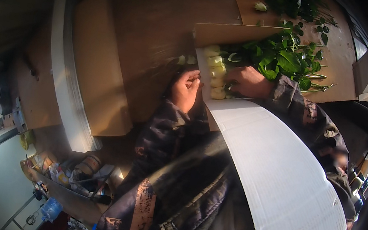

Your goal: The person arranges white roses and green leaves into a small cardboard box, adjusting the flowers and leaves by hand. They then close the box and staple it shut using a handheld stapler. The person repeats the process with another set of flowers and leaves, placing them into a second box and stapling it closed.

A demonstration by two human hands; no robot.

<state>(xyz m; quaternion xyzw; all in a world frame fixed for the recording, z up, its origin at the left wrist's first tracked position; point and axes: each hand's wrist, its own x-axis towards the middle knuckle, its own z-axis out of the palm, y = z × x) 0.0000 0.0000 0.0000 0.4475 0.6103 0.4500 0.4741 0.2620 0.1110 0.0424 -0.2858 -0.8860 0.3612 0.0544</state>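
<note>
A row of white rose heads (217, 75) lies packed side by side in an upright-walled cardboard box, leafy green stems (277, 57) running off to the right. My right hand (249, 82) rests over the stems right beside the heads, its fingers bent down; what lies under them is hidden. Just left of the box's edge, my left hand (185, 89) is closed with thumb and fingertips together. Whether it pinches anything cannot be made out. The box's long white flap (278, 174) sweeps down toward my lap, and its brown flap (236, 32) stands behind the roses.
More white roses with leaves (296, 4) lie at the far right of the brown tabletop (174, 11). Pale petals or buds (182, 60) sit beyond my left hand. Stacked cardboard sheets (71, 67) stand on the left, above a bin of mixed litter (68, 179).
</note>
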